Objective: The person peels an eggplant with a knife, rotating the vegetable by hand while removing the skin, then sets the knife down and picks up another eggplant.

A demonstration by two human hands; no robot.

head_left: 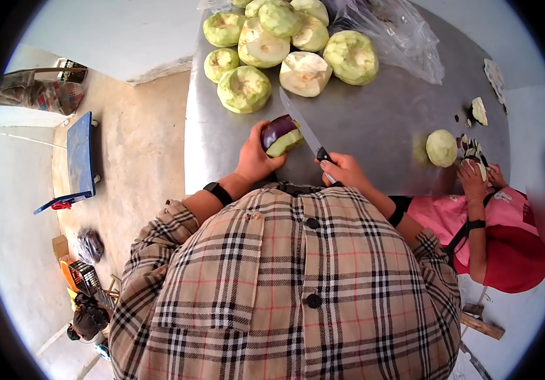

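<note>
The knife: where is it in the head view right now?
The knife is in the right hand near the table's front edge, its blade slanting up past the half-peeled eggplant in the left hand, toward the peeled pile.

Bare bench (373, 120) runs open from centre toward 3 o'clock. Peeled eggplants (285, 47) crowd 12 o'clock, w/ plastic bag (399, 38) just beside at 1. Lone peeled piece (441, 147) & co-worker's hands (478, 177) block 3–4 o'clock; scraps near.
</note>
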